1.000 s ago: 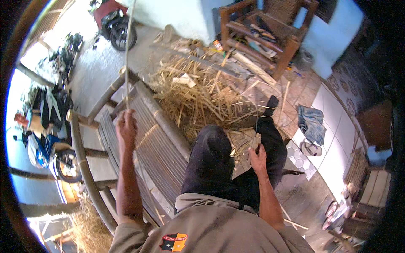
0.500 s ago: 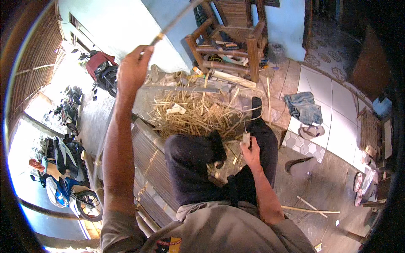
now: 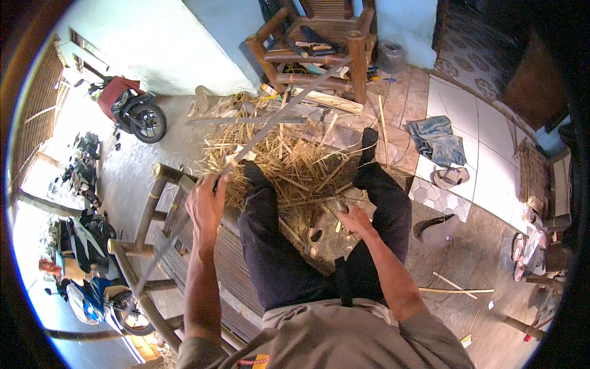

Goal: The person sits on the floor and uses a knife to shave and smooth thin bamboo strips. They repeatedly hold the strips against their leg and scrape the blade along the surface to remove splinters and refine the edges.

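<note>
My left hand (image 3: 207, 206) is closed around a long, thin bamboo strip (image 3: 276, 117). The strip slants from near the chair at the upper right, past my hand, down to the lower left, and its ends are smeared by motion. Between my knees, my right hand (image 3: 356, 220) is closed on a small object whose kind I cannot make out; its top shows just above my fingers. A heap of pale bamboo shavings (image 3: 295, 163) lies on the floor around my feet, beneath the strip.
I sit on a bamboo bench (image 3: 230, 270). A bamboo chair (image 3: 319, 52) with tools on its seat stands ahead against the blue wall. Denim shorts (image 3: 437, 140) and a sandal (image 3: 450, 178) lie on the white tiles at right. Motorbikes (image 3: 144, 120) are parked at left.
My left hand has come down and slightly right from its raised position, bringing the strip across the heap. My right hand has shifted slightly left and down. My left foot has moved out over the shavings.
</note>
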A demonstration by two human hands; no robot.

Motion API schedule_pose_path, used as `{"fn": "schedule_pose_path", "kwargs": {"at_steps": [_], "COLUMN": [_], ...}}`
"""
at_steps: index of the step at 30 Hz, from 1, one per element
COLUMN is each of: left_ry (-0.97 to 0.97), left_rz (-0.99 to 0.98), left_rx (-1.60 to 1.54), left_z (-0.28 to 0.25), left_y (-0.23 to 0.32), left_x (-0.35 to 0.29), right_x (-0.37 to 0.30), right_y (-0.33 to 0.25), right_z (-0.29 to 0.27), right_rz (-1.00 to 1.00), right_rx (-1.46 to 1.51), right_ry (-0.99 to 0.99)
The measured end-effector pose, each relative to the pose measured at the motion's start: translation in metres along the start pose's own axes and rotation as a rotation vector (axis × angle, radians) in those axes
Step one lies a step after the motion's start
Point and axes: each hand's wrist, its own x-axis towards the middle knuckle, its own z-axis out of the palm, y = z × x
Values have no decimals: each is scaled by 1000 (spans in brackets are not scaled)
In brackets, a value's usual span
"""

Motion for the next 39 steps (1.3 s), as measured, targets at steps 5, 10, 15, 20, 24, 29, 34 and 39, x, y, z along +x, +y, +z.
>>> {"fn": "schedule_pose_path", "kwargs": {"at_steps": [5, 10, 15, 20, 24, 29, 34, 39], "left_ry": [-44, -62, -8, -8, -42, -88, -91, -84], "left_rz": [-125, -216, -285, -326, -299, -354, -282, -271], "left_rx": [-97, -98, -114, -98, -121, -135, -54, -111], "left_z": [44, 49, 57, 79, 93, 91, 81, 64], "left_y": [-30, -63, -90, -99, -102, -98, -90, -90], "left_x": [-13, -15, 3, 9, 9, 15, 26, 28], "right_x": [90, 167, 180, 164, 183, 237, 322, 322], "right_y": [13, -3, -59, -73, -57, -80, -86, -38], "right_z": [45, 113, 194, 143, 45, 11, 48, 64], "right_rz": [293, 502, 376, 129, 12, -11, -208, -120], "right_rx": [642, 511, 323, 156, 46, -196, -445, 34], "right_ry": [-239, -75, -113, -359, -380, -72, -39, -84]}}
